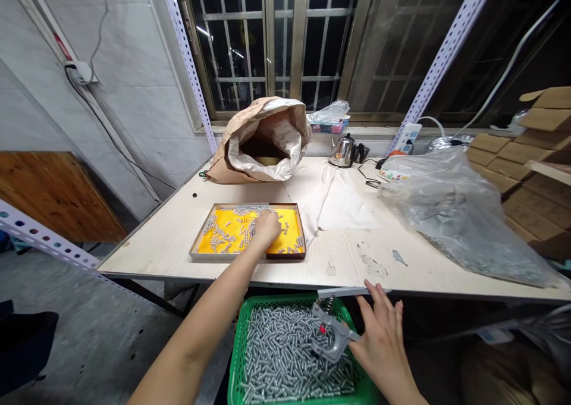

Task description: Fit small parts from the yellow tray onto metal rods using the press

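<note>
My left hand [267,228] reaches into a shallow tray [303,238] lined with yellow. Its fingers are closed together among small silver metal pieces [218,236]; what they hold, if anything, is hidden. Lower right, my right hand [379,330] is on a grey metal plier-like tool [336,333] with a spring and a red spot. The lower handle meets the palm, and the fingers reach across the flat upper bar. Beneath the tool stands a green plastic basket [236,357], filled with screw-like silver pieces [285,351].
An open paper sack [218,164] lies at the back of the table [169,238]. White cloth [343,203] and a metal kettle [342,152] are to its right. A bulging clear plastic bag [464,214] and stacked cardboard boxes [535,185] occupy the right side.
</note>
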Motion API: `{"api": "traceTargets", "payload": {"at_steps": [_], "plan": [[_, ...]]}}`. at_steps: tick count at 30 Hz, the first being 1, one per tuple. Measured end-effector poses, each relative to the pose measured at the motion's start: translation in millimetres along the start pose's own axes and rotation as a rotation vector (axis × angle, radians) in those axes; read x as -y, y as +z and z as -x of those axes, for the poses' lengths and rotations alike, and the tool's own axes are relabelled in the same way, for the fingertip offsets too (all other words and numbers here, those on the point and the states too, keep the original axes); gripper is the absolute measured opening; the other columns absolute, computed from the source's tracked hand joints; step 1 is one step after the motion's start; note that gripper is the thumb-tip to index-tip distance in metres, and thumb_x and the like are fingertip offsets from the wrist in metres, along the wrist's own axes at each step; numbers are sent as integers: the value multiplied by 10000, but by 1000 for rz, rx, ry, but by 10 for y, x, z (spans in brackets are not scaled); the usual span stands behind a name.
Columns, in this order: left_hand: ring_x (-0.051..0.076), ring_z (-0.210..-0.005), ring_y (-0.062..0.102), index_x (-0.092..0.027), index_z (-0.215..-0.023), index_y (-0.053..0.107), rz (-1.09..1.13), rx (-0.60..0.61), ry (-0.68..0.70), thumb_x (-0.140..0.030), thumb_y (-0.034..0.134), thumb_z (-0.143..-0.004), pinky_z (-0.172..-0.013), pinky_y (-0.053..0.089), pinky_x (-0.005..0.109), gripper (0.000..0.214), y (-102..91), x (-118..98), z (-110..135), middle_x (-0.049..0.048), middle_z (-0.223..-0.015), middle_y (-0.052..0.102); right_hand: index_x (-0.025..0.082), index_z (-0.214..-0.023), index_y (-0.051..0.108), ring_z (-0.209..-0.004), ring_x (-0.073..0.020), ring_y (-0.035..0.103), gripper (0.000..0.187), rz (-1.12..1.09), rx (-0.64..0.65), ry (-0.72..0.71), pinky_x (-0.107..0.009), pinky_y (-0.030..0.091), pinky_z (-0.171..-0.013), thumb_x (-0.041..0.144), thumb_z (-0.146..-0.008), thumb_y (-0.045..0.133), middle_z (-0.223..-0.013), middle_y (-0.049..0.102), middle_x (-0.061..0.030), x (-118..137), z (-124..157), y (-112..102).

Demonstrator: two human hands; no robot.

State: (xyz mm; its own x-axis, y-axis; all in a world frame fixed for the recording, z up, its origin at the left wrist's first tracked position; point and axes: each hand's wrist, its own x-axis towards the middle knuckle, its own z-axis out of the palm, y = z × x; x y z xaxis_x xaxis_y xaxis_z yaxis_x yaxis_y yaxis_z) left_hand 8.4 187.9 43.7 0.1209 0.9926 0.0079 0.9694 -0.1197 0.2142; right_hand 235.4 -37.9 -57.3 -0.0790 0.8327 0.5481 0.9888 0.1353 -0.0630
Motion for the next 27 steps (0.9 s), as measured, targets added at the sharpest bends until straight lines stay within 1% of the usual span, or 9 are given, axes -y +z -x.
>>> {"api": "traceTargets", "payload": {"at_steps": [3, 6, 8, 12, 14, 16, 21, 24, 27], "plan": [[292, -1089, 583, -91, -983, 708, 9, 7, 29, -205, 572, -825, -894, 440, 330, 238, 124, -165, 43, 201, -1118, 657, 151, -1184, 465, -1375, -369, 254, 409, -26, 7, 22, -664, 198, -1065, 353, -828, 452, -1442, 344, -183, 24, 15, 10], [246, -1058, 600, -147, -968, 717, 24, -5, 36, -300, 582, -833, -882, 448, 277, 245, 155, -106, 131, 140, -1106, 672, 142, -1173, 474, -1375, -369, 251, 409, -40, 15, 49, -663, 184, -1072, 385, -847, 427, -1439, 343, -188, 9, 55, 15], [265, -1068, 591, -135, -998, 704, 9, -43, -32, -290, 538, -856, -878, 452, 305, 268, 82, 111, 169, 153, -1109, 667, 134, -1169, 475, -1368, -378, 258, 422, -37, 11, 42, -667, 184, -1069, 393, -839, 425, -1432, 346, -195, -29, 88, 26], [336, -1063, 588, -29, -1019, 670, -57, -111, -273, -152, 450, -861, -839, 453, 375, 297, -182, 748, 143, 264, -1094, 640, 136, -1166, 473, -1353, -394, 275, 428, -37, -8, 26, -676, 203, -1055, 364, -806, 435, -1420, 354, -198, -92, 126, 69], [320, -1051, 600, -27, -1030, 659, -72, -122, -333, -116, 430, -857, -830, 447, 350, 300, -282, 995, 102, 263, -1090, 645, 140, -1179, 466, -1346, -396, 283, 447, -50, -5, 17, -678, 207, -1051, 314, -767, 442, -1416, 355, -193, -87, 122, 101], [287, -1026, 617, -52, -1027, 657, -70, -109, -343, -111, 420, -866, -812, 445, 316, 292, -322, 1128, 65, 232, -1072, 664, 139, -1197, 457, -1329, -393, 309, 491, -78, 6, 7, -676, 216, -1048, 260, -721, 446, -1396, 372, -190, -64, 111, 142], [245, -943, 642, -94, -964, 662, -26, 17, -312, -193, 521, -881, -770, 473, 310, 191, -203, 1139, 21, 162, -993, 687, 146, -1178, 476, -1268, -365, 395, 464, -175, 7, 11, -621, 296, -1032, 218, -721, 453, -1322, 427, -187, -25, 110, 253], [209, -935, 630, -123, -1057, 620, 3, 105, -301, -301, 576, -889, -807, 512, 371, 249, -107, 1126, -2, 98, -1050, 651, 160, -1183, 487, -1272, -386, 393, 492, -151, 34, -2, -658, 277, -1024, 204, -694, 471, -1336, 428, -182, -35, 149, 292], [213, -980, 612, -146, -1157, 571, 43, 159, -293, -326, 586, -889, -826, 526, 408, 324, -62, 1135, -26, 90, -1144, 603, 187, -1188, 494, -1283, -405, 385, 556, -100, 63, -21, -698, 259, -1010, 181, -633, 473, -1353, 430, -169, -50, 184, 321]]}}
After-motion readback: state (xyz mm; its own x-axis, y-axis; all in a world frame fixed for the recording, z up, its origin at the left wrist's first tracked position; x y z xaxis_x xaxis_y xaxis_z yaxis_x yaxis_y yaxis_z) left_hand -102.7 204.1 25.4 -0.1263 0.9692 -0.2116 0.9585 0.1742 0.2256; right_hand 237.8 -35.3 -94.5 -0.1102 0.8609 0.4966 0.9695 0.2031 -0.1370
